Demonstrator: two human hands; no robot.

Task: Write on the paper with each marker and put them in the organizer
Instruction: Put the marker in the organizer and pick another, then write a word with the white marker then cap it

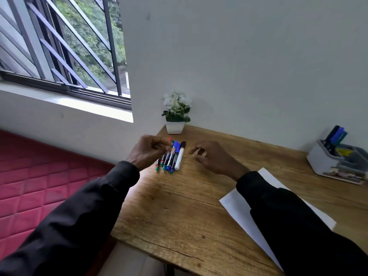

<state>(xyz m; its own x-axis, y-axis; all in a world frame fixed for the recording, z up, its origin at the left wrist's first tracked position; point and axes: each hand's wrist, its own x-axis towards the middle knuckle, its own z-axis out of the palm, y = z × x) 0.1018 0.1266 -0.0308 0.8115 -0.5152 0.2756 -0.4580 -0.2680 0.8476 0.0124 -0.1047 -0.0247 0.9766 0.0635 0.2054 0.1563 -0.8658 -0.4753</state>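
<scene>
Wooden worktop (179, 206) is set against a white wall, a barred window up left of it, a red quilted mattress (39, 186) along its left edge.

White paper (239, 208) is laid flat on the worktop, right of the marker row and nearer the person, partly covered by the right black sleeve (288, 216). Faint marks are seen near its left corner; not readable.

Grey-white organizer (334, 162) is placed at the worktop's far right edge, well apart from the marker row. Several markers already stand tilted in its back compartment (335, 136), dark and blue ones.

Potted plant (176, 112), white flowers, white pot, is at the far left corner of the worktop, just behind the marker row.

Left hand (148, 151) is held over the left side of the marker row, fingers (164, 144) curled and pinched at the cap ends. Whether a marker is actually gripped cannot be told.

Right hand (211, 156) is held just right of the marker row, fingers loosely curled, nothing in them.

Marker row (170, 156) is laid side by side on the worktop: white-bodied one with black cap rightmost, blue-capped ones next to it, slimmer dark ones with green and red ends partly under the left hand.
</scene>
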